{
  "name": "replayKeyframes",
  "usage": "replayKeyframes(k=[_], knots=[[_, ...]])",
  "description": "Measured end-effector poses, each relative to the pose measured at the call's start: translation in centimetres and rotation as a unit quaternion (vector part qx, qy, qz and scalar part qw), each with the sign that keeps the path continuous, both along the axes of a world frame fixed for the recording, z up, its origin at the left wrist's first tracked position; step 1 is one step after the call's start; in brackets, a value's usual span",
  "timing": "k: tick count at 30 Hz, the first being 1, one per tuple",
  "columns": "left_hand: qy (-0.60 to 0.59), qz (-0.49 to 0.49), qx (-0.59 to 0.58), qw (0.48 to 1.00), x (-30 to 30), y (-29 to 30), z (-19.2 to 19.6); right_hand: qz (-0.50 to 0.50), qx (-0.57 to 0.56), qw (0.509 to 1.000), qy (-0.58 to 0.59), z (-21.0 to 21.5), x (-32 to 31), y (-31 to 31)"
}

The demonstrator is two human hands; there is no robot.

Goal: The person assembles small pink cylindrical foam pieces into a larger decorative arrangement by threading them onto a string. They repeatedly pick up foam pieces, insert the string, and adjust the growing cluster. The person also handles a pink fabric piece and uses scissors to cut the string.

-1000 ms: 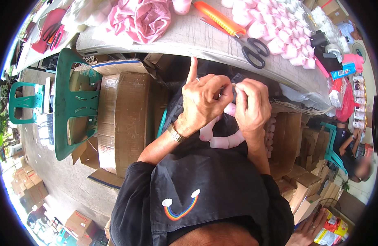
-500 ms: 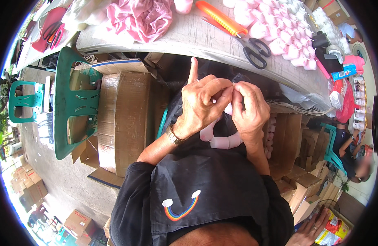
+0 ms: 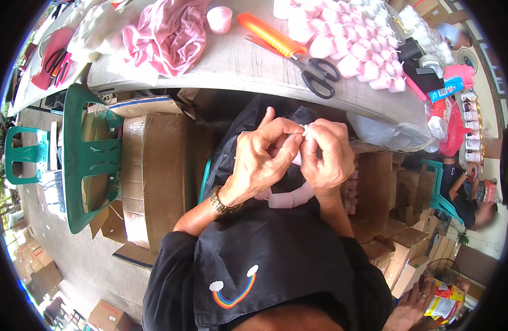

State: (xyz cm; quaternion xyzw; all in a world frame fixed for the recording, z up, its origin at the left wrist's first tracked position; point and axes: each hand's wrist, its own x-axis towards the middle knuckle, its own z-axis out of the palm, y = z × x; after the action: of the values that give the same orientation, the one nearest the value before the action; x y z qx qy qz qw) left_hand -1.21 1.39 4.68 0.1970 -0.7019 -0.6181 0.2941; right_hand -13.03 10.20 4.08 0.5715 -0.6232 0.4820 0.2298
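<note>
My left hand (image 3: 264,157) and my right hand (image 3: 329,160) meet above my lap, thumb and fingertips pinched together. Between them shows a small whitish bit of what looks like string (image 3: 305,130); most of it is covered by the fingers. Below the hands, a curved row of translucent pink cup-shaped pieces (image 3: 290,199) hangs against the black apron (image 3: 276,248), one piece set against another. Part of that row is hidden behind my hands. One finger of my left hand sticks up, away from the pinch.
Ahead on the white table (image 3: 226,69) lie black-handled scissors (image 3: 320,78), an orange cutter (image 3: 271,34), a pink cloth (image 3: 168,36) and many pink cups (image 3: 370,52). Cardboard boxes (image 3: 154,171) and a green chair (image 3: 80,160) stand left. Another person's hand (image 3: 411,309) is at lower right.
The whole view has shifted, so the table appears lower and further left. My hands stay pinched together; the raised finger of my left hand has come down a little.
</note>
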Motion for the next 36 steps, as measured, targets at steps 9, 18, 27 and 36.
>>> replayKeyframes(k=[9,18,27,36], knots=[[0.033,-0.004,-0.046,0.998,-0.2,-0.1,-0.3,-0.011,0.025,0.999,0.026,0.8,-0.3,0.4],[-0.009,0.017,-0.079,0.997,-0.2,-0.9,-0.4,0.111,0.08,0.921,-0.366,1.3,0.2,0.7],[-0.02,0.062,-0.232,0.971,-0.3,-1.0,-0.8,0.08,0.15,0.944,-0.282,1.8,0.5,0.8],[0.033,0.03,-0.335,0.941,0.8,-1.5,-1.2,0.128,0.162,0.919,-0.335,0.9,0.6,0.6]])
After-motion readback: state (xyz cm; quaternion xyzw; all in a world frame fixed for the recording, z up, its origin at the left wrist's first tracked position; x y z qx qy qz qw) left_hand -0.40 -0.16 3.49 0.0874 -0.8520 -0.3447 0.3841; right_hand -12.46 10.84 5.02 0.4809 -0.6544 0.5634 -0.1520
